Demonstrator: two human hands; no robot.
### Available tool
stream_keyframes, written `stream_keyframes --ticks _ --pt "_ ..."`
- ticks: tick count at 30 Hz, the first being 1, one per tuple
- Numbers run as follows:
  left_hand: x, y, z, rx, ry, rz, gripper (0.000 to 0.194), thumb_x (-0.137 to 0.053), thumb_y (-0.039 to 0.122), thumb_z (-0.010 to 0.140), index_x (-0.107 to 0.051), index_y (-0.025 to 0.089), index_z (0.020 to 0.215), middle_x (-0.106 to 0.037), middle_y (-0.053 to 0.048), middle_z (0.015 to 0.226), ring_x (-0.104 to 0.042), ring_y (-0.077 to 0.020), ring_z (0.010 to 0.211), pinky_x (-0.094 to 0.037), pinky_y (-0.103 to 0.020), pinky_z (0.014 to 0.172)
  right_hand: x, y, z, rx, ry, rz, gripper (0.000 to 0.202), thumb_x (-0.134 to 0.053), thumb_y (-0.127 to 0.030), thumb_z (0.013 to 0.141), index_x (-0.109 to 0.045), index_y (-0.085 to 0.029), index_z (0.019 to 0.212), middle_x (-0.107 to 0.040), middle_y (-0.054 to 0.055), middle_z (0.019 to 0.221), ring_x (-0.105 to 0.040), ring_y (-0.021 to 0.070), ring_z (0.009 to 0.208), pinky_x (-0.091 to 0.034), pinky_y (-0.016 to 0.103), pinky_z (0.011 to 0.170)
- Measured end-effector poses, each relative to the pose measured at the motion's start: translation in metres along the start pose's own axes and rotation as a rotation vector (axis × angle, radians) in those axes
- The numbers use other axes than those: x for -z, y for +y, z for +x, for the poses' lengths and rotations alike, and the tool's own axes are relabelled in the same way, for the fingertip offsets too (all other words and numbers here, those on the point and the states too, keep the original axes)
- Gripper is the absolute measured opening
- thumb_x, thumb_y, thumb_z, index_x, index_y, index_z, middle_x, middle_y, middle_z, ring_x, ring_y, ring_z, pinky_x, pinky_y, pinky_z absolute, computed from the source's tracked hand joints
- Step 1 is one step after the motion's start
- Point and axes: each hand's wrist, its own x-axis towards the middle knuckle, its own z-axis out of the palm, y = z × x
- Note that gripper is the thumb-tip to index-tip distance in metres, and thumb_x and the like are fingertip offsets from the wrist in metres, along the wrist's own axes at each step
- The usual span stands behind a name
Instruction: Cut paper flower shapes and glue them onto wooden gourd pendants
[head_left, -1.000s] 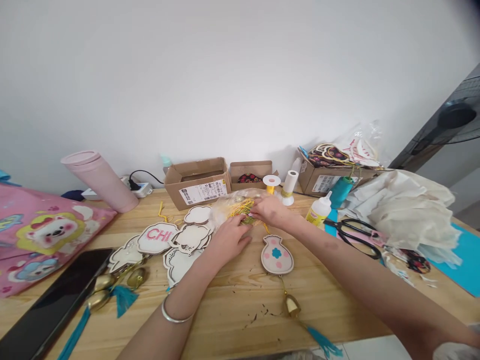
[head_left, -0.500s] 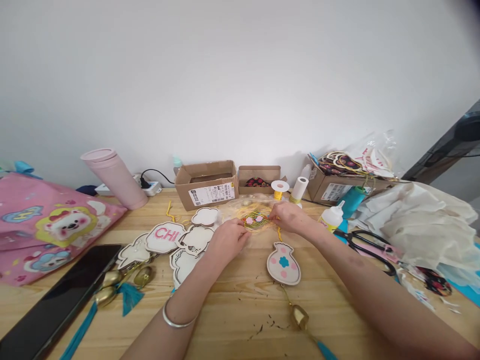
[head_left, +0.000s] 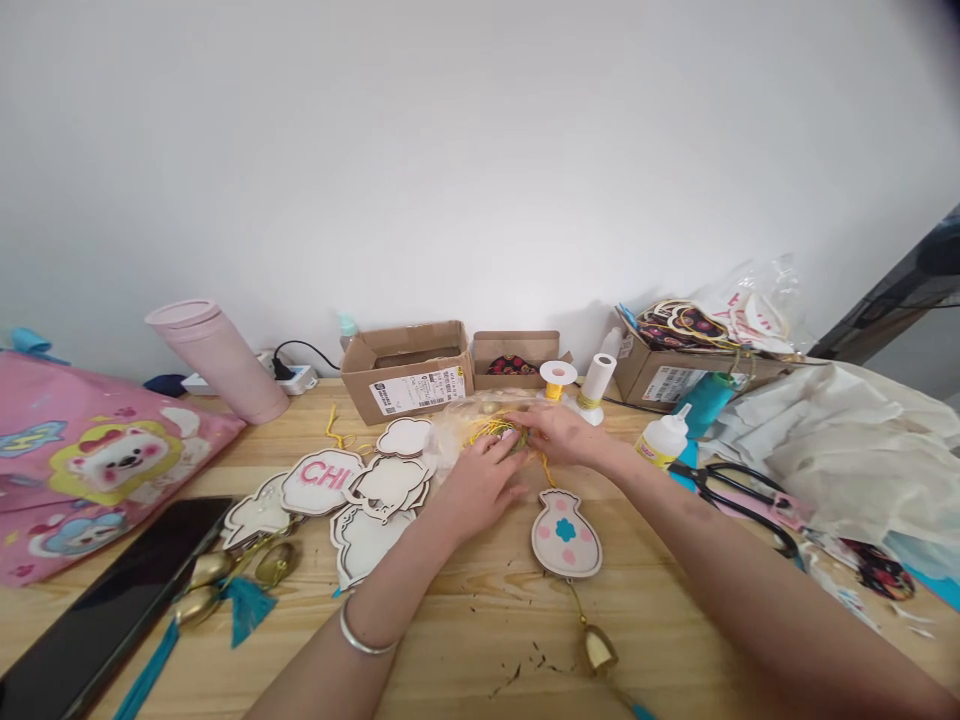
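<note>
My left hand (head_left: 480,481) and my right hand (head_left: 561,434) meet over a tangle of yellow cord (head_left: 489,429) lying on a clear plastic bag (head_left: 459,432). Fingers of both hands pinch the cord and a small ornament half hidden under them. Just in front lies a vase-shaped wooden ornament (head_left: 565,535) with pink and blue flowers, its cord leading to a brass bell (head_left: 599,651). Left of my hands sits a pile of cloud-shaped wooden cutouts (head_left: 375,500), one lettered "CHI" (head_left: 321,478).
A pink tumbler (head_left: 217,358), two open cardboard boxes (head_left: 405,368) and spools (head_left: 558,378) stand at the back. A glue bottle (head_left: 663,437), black scissors (head_left: 739,497) and white cloth (head_left: 840,450) lie right. A dark tablet (head_left: 112,600), brass bells with a teal tassel (head_left: 240,590) and a pink bag (head_left: 90,460) lie left.
My hands have closed together over the cord, covering the small ornament that showed between them half a second ago. The view shifted slightly.
</note>
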Motion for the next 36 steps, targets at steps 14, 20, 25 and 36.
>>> stream_keyframes --ticks 14,20,25,36 --pt "0.002 0.001 0.001 0.136 -0.054 0.088 0.05 -0.046 0.048 0.085 -0.056 0.012 0.118 -0.049 -0.015 0.132 -0.045 -0.0297 0.118 -0.036 -0.043 0.099 0.012 -0.018 -0.002 -0.187 -0.013 -0.109 0.021 -0.05 -0.025 0.082 -0.071 -0.022 0.081 -0.07 0.006 0.086 -0.062 0.0205 0.08 -0.041 0.026 0.061" --pt "0.006 0.002 0.001 0.153 -0.068 0.077 0.049 -0.047 0.046 0.085 -0.056 0.012 0.119 -0.048 -0.015 0.133 -0.045 -0.03 0.118 -0.036 -0.043 0.099 0.005 -0.019 0.009 -0.136 0.003 -0.103 0.02 -0.05 -0.015 0.075 -0.069 -0.017 0.068 -0.068 0.009 0.073 -0.061 0.0222 0.072 -0.038 0.028 0.057" --pt "0.007 0.003 0.001 0.145 -0.044 0.042 0.047 -0.046 0.046 0.085 -0.057 0.014 0.118 -0.048 -0.016 0.133 -0.045 -0.0307 0.119 -0.037 -0.045 0.097 -0.003 -0.008 0.003 -0.128 0.123 0.031 0.015 -0.054 -0.018 0.075 -0.069 -0.02 0.072 -0.068 0.006 0.079 -0.059 0.0198 0.076 -0.035 0.026 0.056" --pt "0.001 -0.004 0.003 0.185 0.409 -0.215 0.029 -0.056 0.032 0.082 -0.064 0.016 0.104 -0.063 -0.014 0.108 -0.056 -0.0269 0.101 -0.045 -0.044 0.087 -0.005 -0.007 -0.013 -0.152 0.337 0.636 0.013 -0.059 -0.025 0.076 -0.069 -0.017 0.076 -0.066 0.001 0.068 -0.052 0.0104 0.058 -0.038 0.022 0.051"
